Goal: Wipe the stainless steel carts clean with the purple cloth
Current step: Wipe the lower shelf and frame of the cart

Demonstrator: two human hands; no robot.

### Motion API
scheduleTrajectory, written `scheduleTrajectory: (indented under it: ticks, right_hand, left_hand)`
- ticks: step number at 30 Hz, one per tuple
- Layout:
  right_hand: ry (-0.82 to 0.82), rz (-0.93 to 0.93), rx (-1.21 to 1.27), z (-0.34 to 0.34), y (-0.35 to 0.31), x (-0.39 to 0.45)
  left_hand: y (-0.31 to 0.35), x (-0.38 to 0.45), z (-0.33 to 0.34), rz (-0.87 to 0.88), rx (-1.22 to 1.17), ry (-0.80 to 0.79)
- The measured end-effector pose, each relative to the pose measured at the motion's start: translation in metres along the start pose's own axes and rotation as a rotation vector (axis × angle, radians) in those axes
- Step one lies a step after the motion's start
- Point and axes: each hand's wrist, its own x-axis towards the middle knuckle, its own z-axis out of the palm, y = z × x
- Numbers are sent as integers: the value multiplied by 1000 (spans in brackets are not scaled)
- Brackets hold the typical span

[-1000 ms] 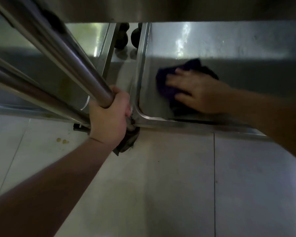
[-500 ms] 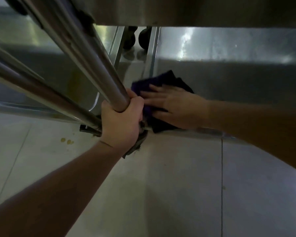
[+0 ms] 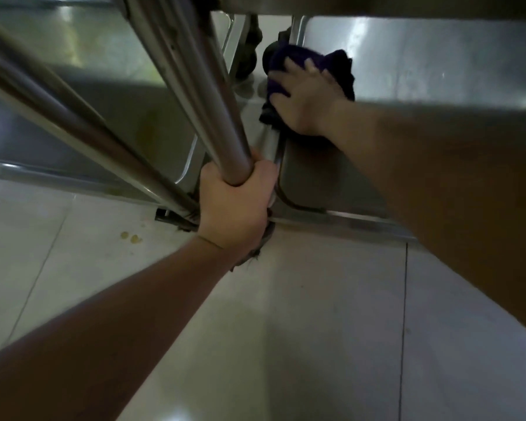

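Note:
My right hand [image 3: 304, 98] lies flat with spread fingers on the purple cloth [image 3: 337, 66], pressing it onto the left rim of the right cart's bottom steel shelf [image 3: 438, 65]. The cloth bunches out past my fingertips and hangs a little over the rim. My left hand [image 3: 234, 205] grips the lower end of an upright steel post [image 3: 207, 95] at the near left corner of that shelf. A second steel cart's bottom shelf [image 3: 82, 95] sits to the left, behind slanted tubes.
Black caster wheels [image 3: 251, 56] stand in the gap between the two carts. Another caster [image 3: 255, 253] shows under my left wrist. Pale floor tiles [image 3: 316, 329] fill the foreground, with small yellow spots [image 3: 131, 237] at the left. An upper shelf edge [image 3: 407, 4] overhangs the top.
My right hand has slid the cloth from the near left corner of the shelf farther back along the left rim. My left hand keeps its grip on the post.

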Motion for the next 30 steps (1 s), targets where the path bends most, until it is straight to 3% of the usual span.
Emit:
scheduleTrajectory:
  ticks: [7,8,11,14,18,22,25,30]
  right_hand:
    - [-68,-369,-51,37,1,-100]
    - [-34,-317,-58,34,12,-92]
    - [50,73,-13,17,26,-52]
    - [101,145,29,21,10,-41]
    - [94,-34,60,40,-4,-95]
    - [-90,-324,25,42,9,-163]
    - [-262,-463,0,16,39,-171]
    - [-356,-564,-101,-10,91,-157]
  left_hand:
    - [-4,3,-3,12,3,10]
    - [-3,2,-3,12,12,5]
    - [-4,2,-2,-4,4,-2]
    - [-3,2,-1,-4,-15,24]
    - [-3,2,1,8,3,45]
    - [-3,3,-1,-3,2,42]
    - [-6,3,-4,11,32,12]
    - [-6,4,-9,-7,67,-14]
